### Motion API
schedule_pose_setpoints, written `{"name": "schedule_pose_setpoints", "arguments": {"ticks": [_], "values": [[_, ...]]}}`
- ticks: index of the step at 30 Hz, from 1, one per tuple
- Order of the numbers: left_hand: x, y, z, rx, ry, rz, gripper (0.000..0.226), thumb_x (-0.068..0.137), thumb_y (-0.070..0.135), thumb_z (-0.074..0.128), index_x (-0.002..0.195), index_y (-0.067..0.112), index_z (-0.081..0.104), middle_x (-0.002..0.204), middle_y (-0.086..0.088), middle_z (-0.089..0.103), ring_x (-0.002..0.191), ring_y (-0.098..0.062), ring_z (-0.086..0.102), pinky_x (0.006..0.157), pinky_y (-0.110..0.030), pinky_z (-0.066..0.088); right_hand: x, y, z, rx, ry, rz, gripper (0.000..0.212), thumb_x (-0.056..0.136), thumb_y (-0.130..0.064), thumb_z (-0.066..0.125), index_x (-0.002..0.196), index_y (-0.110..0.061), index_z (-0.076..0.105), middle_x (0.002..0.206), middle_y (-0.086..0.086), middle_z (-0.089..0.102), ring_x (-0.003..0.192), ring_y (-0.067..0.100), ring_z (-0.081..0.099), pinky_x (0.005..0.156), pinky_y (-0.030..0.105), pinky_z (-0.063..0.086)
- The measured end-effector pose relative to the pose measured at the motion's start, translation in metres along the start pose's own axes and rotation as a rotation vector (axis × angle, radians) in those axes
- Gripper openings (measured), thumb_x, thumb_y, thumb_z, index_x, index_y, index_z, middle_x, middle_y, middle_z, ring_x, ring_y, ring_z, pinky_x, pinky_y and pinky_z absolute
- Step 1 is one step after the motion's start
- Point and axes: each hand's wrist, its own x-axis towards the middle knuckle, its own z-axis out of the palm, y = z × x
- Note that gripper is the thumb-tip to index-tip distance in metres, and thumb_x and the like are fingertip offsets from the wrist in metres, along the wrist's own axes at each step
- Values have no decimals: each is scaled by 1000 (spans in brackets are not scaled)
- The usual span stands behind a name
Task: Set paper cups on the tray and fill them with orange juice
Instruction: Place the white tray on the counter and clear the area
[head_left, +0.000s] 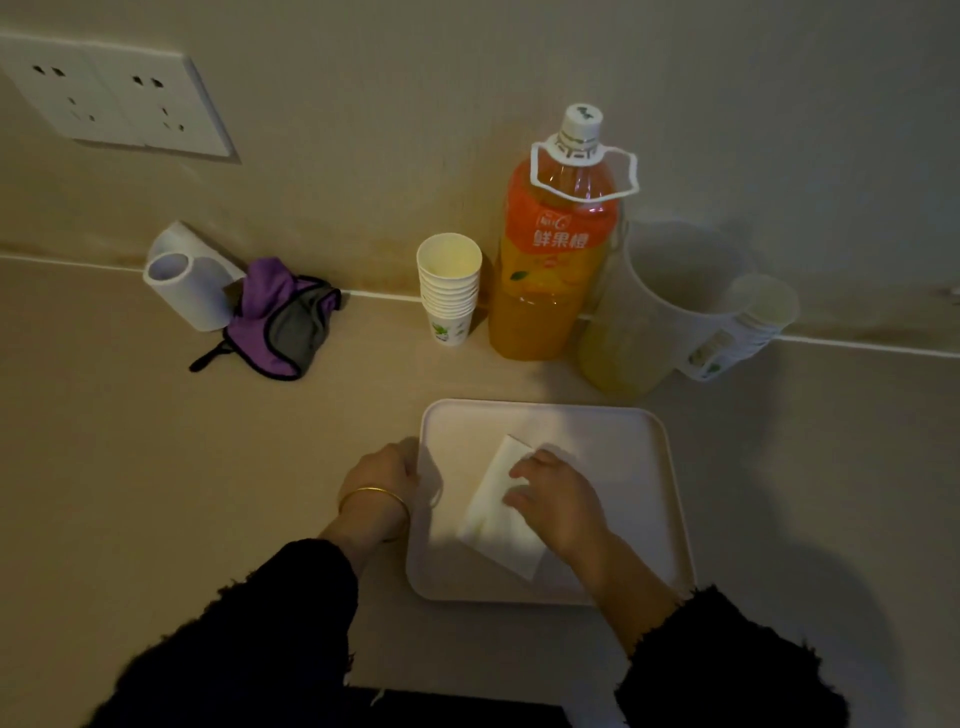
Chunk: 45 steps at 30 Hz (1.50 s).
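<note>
A pale rectangular tray (639, 467) lies on the counter in front of me. A folded white paper napkin (493, 514) lies on it, and my right hand (556, 499) presses on the napkin with its fingers spread. My left hand (379, 478), with a gold bangle on the wrist, grips the tray's left rim. Behind the tray, against the wall, stands a stack of paper cups (449, 286). Right beside the stack is a capped bottle of orange juice (550, 249) with an orange label.
The glossy wall at the right shows faint reflections of the bottle and the cups. A white roll-shaped holder (182, 280) and a purple-and-grey cloth (280, 317) lie at the back left. A wall socket (114, 98) sits above them.
</note>
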Motion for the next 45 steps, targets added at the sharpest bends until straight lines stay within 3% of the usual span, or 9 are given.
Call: {"name": "schedule_pose_setpoints", "arguments": {"ticks": [3, 8, 16, 22, 26, 32, 39, 43, 45], "values": [[3, -6, 8, -37, 1, -4, 4, 89, 23, 56, 85, 22, 56, 105, -13, 65, 100, -33, 59, 73, -29, 40, 2, -3, 10, -103, -35, 35, 48, 91, -36, 58, 134, -18, 47, 138, 1, 38, 126, 21, 42, 102, 30, 38], [9, -18, 17, -123, -55, -46, 37, 86, 23, 60, 59, 25, 34, 67, 1, 46, 77, -25, 50, 66, -26, 36, 5, -6, 9, -72, -56, -12, 22, 93, -23, 57, 114, -18, 63, 117, 1, 62, 105, 19, 59, 89, 25, 44], [15, -25, 15, -214, -123, -30, 31, 82, 21, 68, 61, 24, 44, 73, -2, 56, 87, -27, 61, 72, -27, 44, 23, -26, 3, 59, 275, -124, 19, 91, -17, 55, 105, -11, 68, 110, 8, 61, 95, 29, 60, 77, 35, 47], [17, -26, 16, -323, -118, -59, 28, 81, 11, 68, 61, 19, 50, 70, -7, 59, 67, -22, 60, 66, -26, 49, 17, -32, 11, -29, -48, -172, 38, 98, -35, 42, 93, -10, 70, 99, 9, 65, 92, 26, 60, 78, 31, 44], [20, -29, 18, -460, -173, -84, 24, 77, -4, 67, 63, 12, 56, 62, -11, 60, 52, -22, 60, 63, -37, 57, 20, -30, 14, -33, 6, -123, 26, 98, -24, 46, 114, -14, 64, 112, 8, 64, 101, 26, 60, 87, 32, 45], [25, -31, 19, -480, -170, -3, 26, 69, -10, 64, 72, 12, 52, 65, -10, 60, 53, -27, 60, 60, -45, 57, 25, -30, 21, -154, -85, -281, 26, 93, -13, 49, 109, -11, 70, 112, 8, 60, 101, 27, 58, 88, 36, 47], [28, -27, 17, -302, -151, 54, 21, 71, 12, 66, 91, 12, 62, 84, -8, 68, 85, -26, 63, 75, -34, 50, 56, -40, 10, -123, 144, -88, 22, 92, -10, 47, 88, -10, 69, 98, 9, 62, 90, 29, 60, 70, 28, 39], [28, -31, 17, -307, -145, 16, 18, 70, 5, 70, 74, 17, 58, 76, -8, 67, 74, -25, 65, 71, -31, 54, 64, -46, 12, -112, 143, -22, 21, 89, -7, 51, 96, -12, 70, 103, 9, 62, 94, 29, 61, 78, 29, 46], [29, -33, 18, -434, -178, -52, 25, 68, -7, 69, 64, 14, 57, 67, -15, 66, 59, -28, 66, 68, -42, 58, 59, -47, 15, -104, 99, -83, 22, 88, -7, 53, 96, -15, 72, 102, 7, 65, 95, 26, 62, 81, 28, 47]]}}
